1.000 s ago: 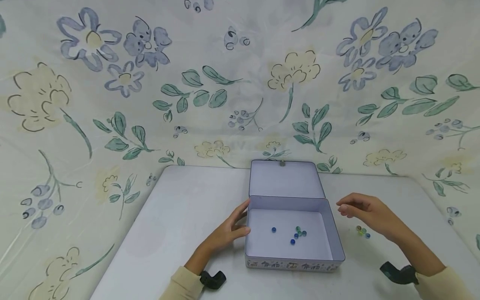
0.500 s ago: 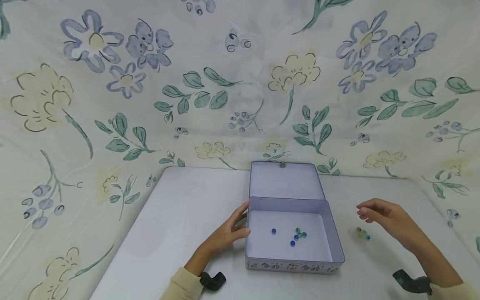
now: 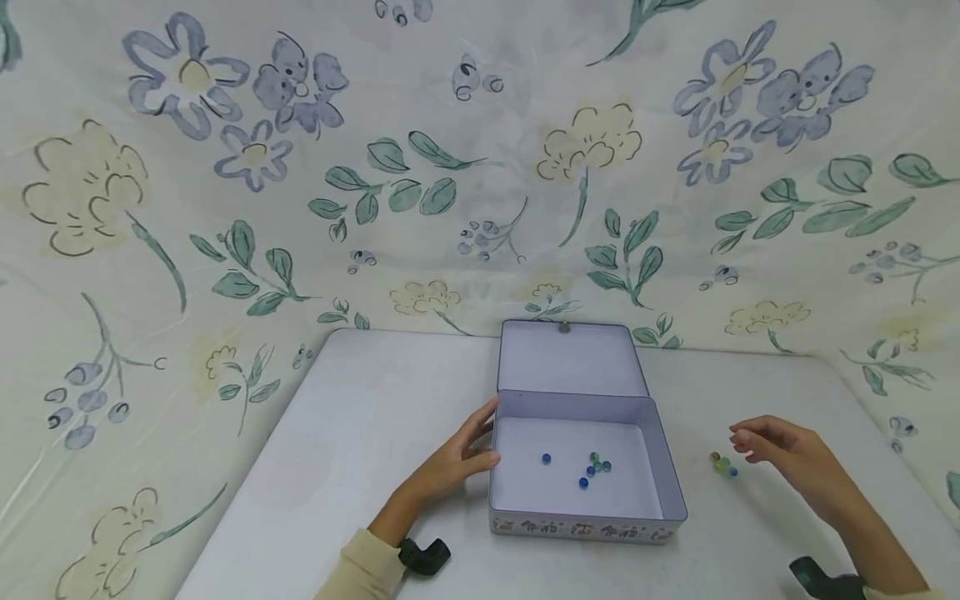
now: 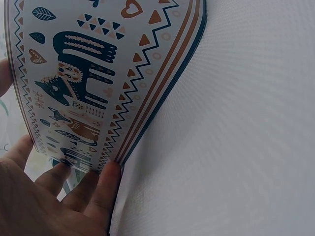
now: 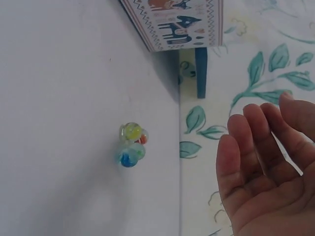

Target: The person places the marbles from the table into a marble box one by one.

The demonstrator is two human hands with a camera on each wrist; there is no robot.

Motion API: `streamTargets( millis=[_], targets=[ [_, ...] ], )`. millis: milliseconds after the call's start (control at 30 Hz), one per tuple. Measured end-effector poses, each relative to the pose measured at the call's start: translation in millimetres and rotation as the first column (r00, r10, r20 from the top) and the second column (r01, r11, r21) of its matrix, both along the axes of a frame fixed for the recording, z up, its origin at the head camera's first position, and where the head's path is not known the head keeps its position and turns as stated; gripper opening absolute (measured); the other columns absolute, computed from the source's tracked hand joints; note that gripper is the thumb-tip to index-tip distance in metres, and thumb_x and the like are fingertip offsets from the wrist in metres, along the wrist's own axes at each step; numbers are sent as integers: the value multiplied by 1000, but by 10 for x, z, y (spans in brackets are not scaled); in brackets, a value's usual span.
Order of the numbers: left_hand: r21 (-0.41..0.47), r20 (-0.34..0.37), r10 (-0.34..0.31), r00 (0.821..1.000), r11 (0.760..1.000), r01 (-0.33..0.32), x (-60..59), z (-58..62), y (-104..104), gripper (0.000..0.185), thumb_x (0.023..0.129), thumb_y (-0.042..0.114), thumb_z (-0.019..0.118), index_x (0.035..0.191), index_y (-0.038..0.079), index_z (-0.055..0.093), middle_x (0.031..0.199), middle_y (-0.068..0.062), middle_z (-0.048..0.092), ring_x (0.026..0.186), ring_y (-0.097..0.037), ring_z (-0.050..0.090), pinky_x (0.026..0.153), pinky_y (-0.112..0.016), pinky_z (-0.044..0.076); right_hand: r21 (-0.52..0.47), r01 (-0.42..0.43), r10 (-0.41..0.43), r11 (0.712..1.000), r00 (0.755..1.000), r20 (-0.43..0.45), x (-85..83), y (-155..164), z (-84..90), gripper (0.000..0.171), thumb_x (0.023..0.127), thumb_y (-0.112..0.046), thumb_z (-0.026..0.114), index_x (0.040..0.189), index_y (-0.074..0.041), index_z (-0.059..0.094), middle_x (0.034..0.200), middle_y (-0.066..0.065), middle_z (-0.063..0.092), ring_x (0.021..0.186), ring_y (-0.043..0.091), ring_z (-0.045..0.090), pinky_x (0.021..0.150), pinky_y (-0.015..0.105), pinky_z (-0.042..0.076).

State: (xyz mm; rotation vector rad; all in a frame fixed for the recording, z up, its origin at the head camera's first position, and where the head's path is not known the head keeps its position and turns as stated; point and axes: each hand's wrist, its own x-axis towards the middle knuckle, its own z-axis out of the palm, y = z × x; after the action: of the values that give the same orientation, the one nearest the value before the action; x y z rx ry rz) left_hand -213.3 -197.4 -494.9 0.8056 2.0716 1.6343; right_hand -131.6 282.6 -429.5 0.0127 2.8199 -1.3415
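A shallow rectangular tin box (image 3: pixel 585 527) stands on the table with its hinged lid (image 3: pixel 572 360) folded back. Several blue and green glass marbles (image 3: pixel 583 483) lie on its floor. My left hand (image 3: pixel 442 469) rests against the box's left side; in the left wrist view its fingers (image 4: pixel 109 179) lie straight along the printed wall (image 4: pixel 78 93). To the right of the box, a small cluster of marbles (image 3: pixel 722 465) sits on the table, yellow, red, green and blue (image 5: pixel 129 158). Over and just right of this cluster hovers my right hand (image 3: pixel 795 462), fingers loosely bent, palm bare in the right wrist view.
Behind the white table (image 3: pixel 360 400) hangs a flowered cloth (image 3: pixel 480 167), close to the back of the lid. Black bands (image 3: pixel 425 557) are worn on both wrists. The box's patterned side (image 5: pixel 172 24) shows at the top of the right wrist view.
My right hand has moved rightward and slightly nearer, away from the box's right rim to beside the loose marbles. My left hand and the box have stayed put.
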Motion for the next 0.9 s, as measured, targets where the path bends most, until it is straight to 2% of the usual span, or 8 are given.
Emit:
streamTargets(
  millis=[167,433,567,733,900],
  targets=[
    [1,4,-7,1000,1000,7,14,-9,4,81,99,32,60,162,23,10,170,-6,5,152,-43,20,117,-58,34,-2,16,-16,1000,1000,2,17,50,-81,38,103,-29,57,121,4,64,106,5,73,90,6,68,74,24,58],
    [-12,-12,6,1000,1000,-6,-2,15,0,79,100,23,59,162,25,10,170,-3,6,153,-41,20,117,-59,34,13,58,-59,998,992,114,1,80,-221,46,101,-39,59,124,1,64,121,19,68,89,-2,65,74,25,58],
    [-6,-9,6,1000,1000,-6,-3,2,-4,79,100,26,60,162,29,12,170,-3,6,152,-42,20,117,-60,34,42,77,-82,996,985,151,36,90,-296,47,100,-41,59,122,-1,65,121,17,68,86,0,64,72,24,56],
    [2,9,-4,1000,1000,4,-5,-9,-8,80,99,31,60,162,28,11,170,-3,5,152,-43,19,117,-60,33,69,87,-98,994,979,178,62,94,-348,46,100,-41,59,122,-1,65,117,13,69,84,3,63,69,24,54],
    [-1,-4,-2,1000,1000,2,-18,-22,-10,79,100,29,60,162,28,11,170,-4,6,152,-43,20,117,-60,34,90,97,-113,991,976,187,43,111,-409,46,99,-42,60,122,-3,66,117,14,70,84,6,63,67,25,52]
  ],
)
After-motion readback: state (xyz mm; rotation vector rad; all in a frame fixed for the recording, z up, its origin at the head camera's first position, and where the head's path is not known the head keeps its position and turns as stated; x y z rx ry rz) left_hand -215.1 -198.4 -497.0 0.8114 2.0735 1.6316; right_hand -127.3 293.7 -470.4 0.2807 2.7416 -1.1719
